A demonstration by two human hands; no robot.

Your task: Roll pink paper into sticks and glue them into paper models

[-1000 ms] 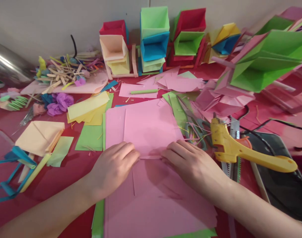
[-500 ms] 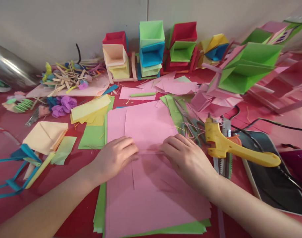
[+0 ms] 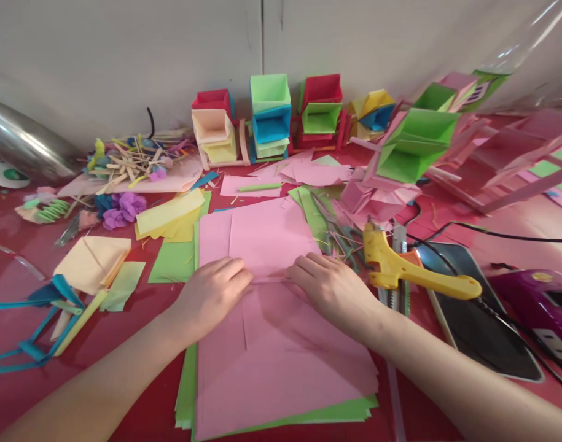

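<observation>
A pink paper sheet [image 3: 269, 239] lies on top of a stack of pink paper [image 3: 290, 380], in the middle of the table. My left hand [image 3: 211, 294] is closed at the left end of the sheet's near edge, its fingers curled and pressed down. At the right end of that edge, my right hand [image 3: 329, 291] has its fingers bent over the paper in the same way. Between them the edge shows as a narrow raised strip, like a thin fold or roll. Both thumbs are mostly hidden. Green sheets [image 3: 331, 412] stick out from under the pink stack.
To the right are a yellow glue gun [image 3: 414, 270], scissors [image 3: 329, 218], a phone [image 3: 483, 325] and a purple device [image 3: 538, 313]. Coloured paper boxes on stands [image 3: 269, 123] line the wall. A pile of sticks [image 3: 128, 159] and a folded peach paper piece [image 3: 91, 261] sit left.
My view has tilted up and turned slightly right, so the boxes appear lower and more of the purple device shows. Both hands stay at the sheet's near edge, slightly closer together.
</observation>
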